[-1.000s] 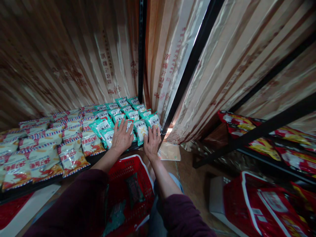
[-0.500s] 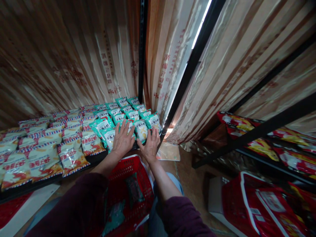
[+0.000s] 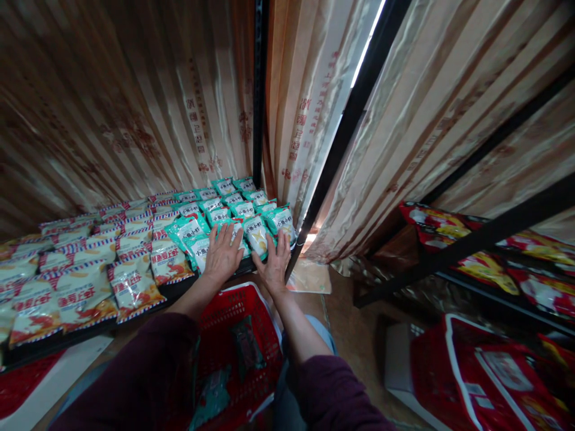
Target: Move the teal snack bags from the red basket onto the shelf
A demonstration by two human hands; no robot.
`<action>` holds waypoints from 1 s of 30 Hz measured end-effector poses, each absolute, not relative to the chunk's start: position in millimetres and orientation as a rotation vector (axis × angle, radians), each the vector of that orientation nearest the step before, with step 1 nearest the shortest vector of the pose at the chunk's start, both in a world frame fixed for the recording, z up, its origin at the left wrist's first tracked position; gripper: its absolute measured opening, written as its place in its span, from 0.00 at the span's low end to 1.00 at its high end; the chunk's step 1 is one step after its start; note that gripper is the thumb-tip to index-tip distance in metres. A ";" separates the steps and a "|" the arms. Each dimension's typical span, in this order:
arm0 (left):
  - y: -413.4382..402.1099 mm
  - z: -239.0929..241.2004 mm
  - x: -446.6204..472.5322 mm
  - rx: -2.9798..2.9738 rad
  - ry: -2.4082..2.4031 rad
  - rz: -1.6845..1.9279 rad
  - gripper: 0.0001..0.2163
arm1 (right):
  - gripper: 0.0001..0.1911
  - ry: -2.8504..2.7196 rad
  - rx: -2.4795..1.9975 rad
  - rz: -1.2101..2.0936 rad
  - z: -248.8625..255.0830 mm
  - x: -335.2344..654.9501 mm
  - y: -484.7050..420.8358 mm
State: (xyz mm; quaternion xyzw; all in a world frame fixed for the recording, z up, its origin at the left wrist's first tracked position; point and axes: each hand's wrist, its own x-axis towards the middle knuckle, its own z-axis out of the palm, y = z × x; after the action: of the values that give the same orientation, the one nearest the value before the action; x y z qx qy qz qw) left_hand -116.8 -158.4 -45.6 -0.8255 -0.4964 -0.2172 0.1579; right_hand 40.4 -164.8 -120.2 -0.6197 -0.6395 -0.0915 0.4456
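My left hand (image 3: 223,254) lies flat, fingers stretched, on the front row of teal snack bags (image 3: 233,209) on a low black shelf (image 3: 135,320). Beside it my right hand (image 3: 275,263) rests on the neighbouring teal bag (image 3: 257,232) near the shelf's right end, fingers spread and thumb out. Neither hand holds anything. Below my arms stands a red plastic basket (image 3: 240,341) with a dark packet and a teal packet in it.
Red-and-white snack bags (image 3: 85,281) fill the shelf's left part. A black upright post (image 3: 345,131) stands just right of my right hand. Striped curtains hang behind. At right are a rack with red bags (image 3: 453,230) and a red crate (image 3: 485,371) on the floor.
Both hands stayed on the teal bags; the right hand slid slightly left and its thumb spread out. The view shifted a little.
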 end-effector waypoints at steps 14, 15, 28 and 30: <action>-159.2 -46.6 -115.6 -2.390 -1.415 -0.680 0.22 | 0.28 -1.590 -1.641 -0.217 -122.2 38.5 -166.6; -159.1 -46.7 -115.4 -2.386 -1.418 -0.674 0.22 | 0.28 -1.593 -1.647 -0.216 -122.7 38.3 -166.3; -158.4 -49.2 -117.4 -2.389 -1.391 -0.686 0.24 | 0.32 -1.619 -1.594 -0.217 -123.6 40.6 -167.7; -158.4 -47.8 -117.0 -2.396 -1.394 -0.682 0.23 | 0.32 -1.630 -1.585 -0.225 -124.1 41.9 -168.9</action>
State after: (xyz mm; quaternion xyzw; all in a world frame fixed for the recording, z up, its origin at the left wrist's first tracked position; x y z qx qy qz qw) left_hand -117.0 -158.4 -47.8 -0.8306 -0.4834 -0.2363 0.1431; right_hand 41.9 -168.9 -124.1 -0.6312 -0.6488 -0.0895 0.4154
